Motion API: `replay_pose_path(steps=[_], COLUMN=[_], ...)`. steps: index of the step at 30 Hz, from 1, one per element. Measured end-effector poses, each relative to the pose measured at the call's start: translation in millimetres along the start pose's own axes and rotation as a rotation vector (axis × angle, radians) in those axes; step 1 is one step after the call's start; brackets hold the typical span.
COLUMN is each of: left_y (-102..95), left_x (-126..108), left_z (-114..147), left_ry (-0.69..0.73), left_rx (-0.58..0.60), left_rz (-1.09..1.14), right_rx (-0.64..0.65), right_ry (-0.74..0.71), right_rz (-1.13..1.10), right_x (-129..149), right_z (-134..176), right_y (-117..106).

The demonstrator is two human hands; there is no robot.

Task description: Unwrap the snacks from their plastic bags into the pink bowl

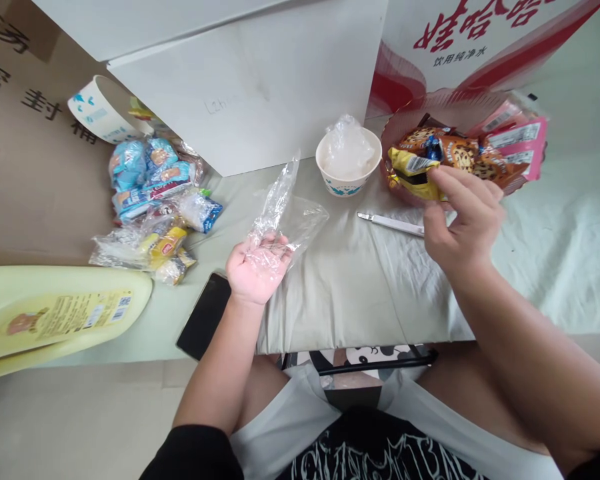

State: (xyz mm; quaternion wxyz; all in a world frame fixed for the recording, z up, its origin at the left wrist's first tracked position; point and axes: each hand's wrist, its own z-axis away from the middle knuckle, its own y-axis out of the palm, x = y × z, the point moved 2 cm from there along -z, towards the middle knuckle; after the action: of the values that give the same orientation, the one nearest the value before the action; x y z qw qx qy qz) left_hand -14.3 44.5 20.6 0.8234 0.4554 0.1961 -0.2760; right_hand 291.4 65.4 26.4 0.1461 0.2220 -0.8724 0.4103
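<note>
On the cloth-covered worktop (pixel 335 287), wrapped snacks (pixel 150 177) lie piled near a black smartphone (pixel 205 317). The left hand (pixel 257 270) is palm up, its grip half open, a clear plastic bag (pixel 273 203) lying across its curled fingers. Beyond stands a paper bowl (pixel 347 185) holding crumpled clear plastic (pixel 349 150), then a white-handled knife (pixel 393 223). At a pink basket (pixel 411 112), the right hand (pixel 465 223), thumb and forefinger slightly parted, meets a yellow packet (pixel 413 162); whether it is pinched, I cannot tell.

snack packet (pixel 406 164) was yellow and black | plastic bag (pixel 307 217) was colourless | upright cup (pixel 344 185) was white, teal-printed | bowl (pixel 460 100) was pink | tablecloth (pixel 350 287) was pale green
</note>
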Motion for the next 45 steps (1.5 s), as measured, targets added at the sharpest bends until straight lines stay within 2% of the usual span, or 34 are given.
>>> replay_pose_path(steps=[5,12,15,18,20,23,27,29,30,31,33,35,37,39,40,42,44,45], left_y=[-0.9,-3.3,-2.7,-5.0,-10.6,-24.1,-39.2,-43.3,-44.4,-44.8,-44.4,-44.0,-43.4,-39.8,-36.7,-30.3,-25.0,-22.8], left_x=[0,1,1,-1,-1,3,19,27,31,34,38,40,39,33,30,24,22,23], left_z=[0,-2,-2,-2,0,6,16,18,18,18,19,22,25,27,26,24,21,21], left_ry=[-0.001,-0.008,-0.001,-0.023,-0.106,-0.323,-0.659,-0.76,-0.789,-0.81,-0.832,-0.867,-0.91,-0.909,-0.871,-0.768,-0.708,-0.706], left_rx=[0.0,0.016,0.016,0.028,0.034,0.062,0.126,0.115,0.12,0.142,0.2,0.166,0.019,-0.08,-0.075,0.01,0.142,0.225], left_rz=[-0.011,0.012,-0.003,-0.036,-0.08,-0.157,-0.281,-0.329,-0.328,-0.311,-0.257,-0.273,-0.373,-0.464,-0.478,-0.456,-0.397,-0.357], right_rx=[0.103,0.126,0.052,0.005,0.09,0.32,0.675,0.874,0.926,0.933,0.861,0.835,0.955,1.033,0.986,0.745,0.528,0.495], right_ry=[0.063,0.12,0.034,-0.107,-0.115,-0.014,0.248,0.393,0.462,0.525,0.624,0.686,0.654,0.477,0.362,0.176,0.075,0.039], right_rz=[0.074,0.239,0.174,-0.025,-0.171,-0.432,-1.03,-1.217,-1.246,-1.245,-1.216,-1.235,-1.303,-1.271,-1.185,-0.936,-0.76,-0.739], right_x=[1,2,7,13,18,28,51,64,69,72,73,71,70,70,69,65,62,62], right_z=[-2,-2,1,7,13,25,47,60,65,69,73,73,72,69,66,60,55,53], right_y=[-1,-1,-5,-5,0,10,20,27,30,33,39,43,44,39,35,27,21,20])
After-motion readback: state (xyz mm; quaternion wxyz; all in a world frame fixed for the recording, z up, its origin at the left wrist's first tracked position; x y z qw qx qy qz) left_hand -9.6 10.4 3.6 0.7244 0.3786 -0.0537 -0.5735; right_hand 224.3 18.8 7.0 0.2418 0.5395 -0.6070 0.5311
